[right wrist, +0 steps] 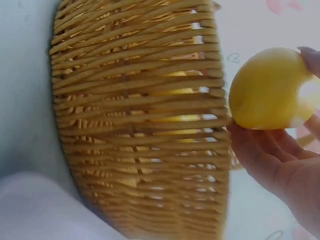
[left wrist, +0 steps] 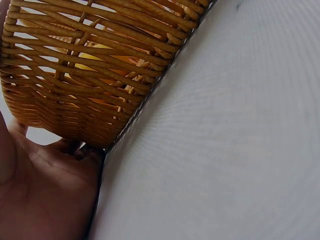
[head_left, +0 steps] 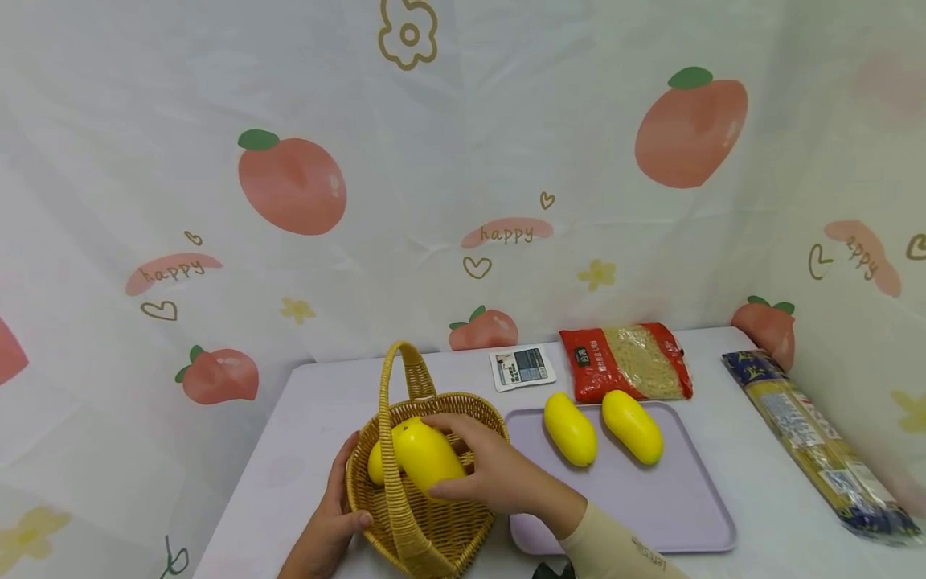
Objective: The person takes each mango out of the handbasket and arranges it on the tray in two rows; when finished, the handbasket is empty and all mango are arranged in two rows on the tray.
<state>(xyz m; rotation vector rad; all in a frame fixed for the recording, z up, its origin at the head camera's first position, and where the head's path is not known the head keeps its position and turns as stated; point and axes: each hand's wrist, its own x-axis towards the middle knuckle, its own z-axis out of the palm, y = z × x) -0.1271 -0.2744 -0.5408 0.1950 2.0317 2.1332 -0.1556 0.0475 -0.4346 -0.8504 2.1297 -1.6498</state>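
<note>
My right hand (head_left: 499,470) grips a yellow mango (head_left: 428,458) over the wicker basket (head_left: 463,527), fingers on its far side and thumb on its near side. In the right wrist view that mango (right wrist: 272,90) is just above the basket rim. Another mango (head_left: 375,465) lies inside the basket, partly hidden behind the handle and the held mango. My left hand (head_left: 329,515) holds the basket's left side, thumb near the rim. In the left wrist view its palm (left wrist: 50,185) is close against the woven wall (left wrist: 65,95).
Two more mangoes (head_left: 571,430) (head_left: 633,428) lie on a pale purple tray (head_left: 637,511) right of the basket. Behind it are a red food bag (head_left: 625,362) and a small white packet (head_left: 522,367). A long noodle pack (head_left: 817,442) lies along the table's right side.
</note>
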